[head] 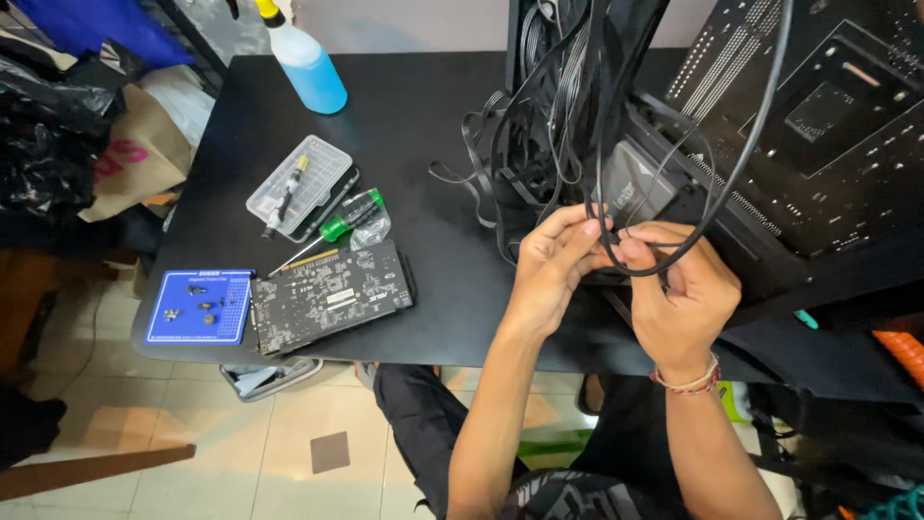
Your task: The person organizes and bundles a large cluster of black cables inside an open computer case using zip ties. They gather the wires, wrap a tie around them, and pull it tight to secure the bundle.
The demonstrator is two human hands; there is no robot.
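My left hand (549, 265) and my right hand (679, 294) meet at the front edge of the black table (423, 135). Both pinch a thin black cable (746, 144) that loops between them and runs up over an open black computer case (828, 125) at the right. A tangle of flat black cables (525, 144) hangs out of the case just above my hands. My right wrist wears a bracelet (688, 382).
A black graphics card (332, 297) lies at the table's left front, beside a blue mat with small screws (200, 306). Behind them are a green-handled screwdriver (337, 227), a clear plastic box (300, 183) and a blue spray bottle (308, 63). Black bags (48, 125) sit at left.
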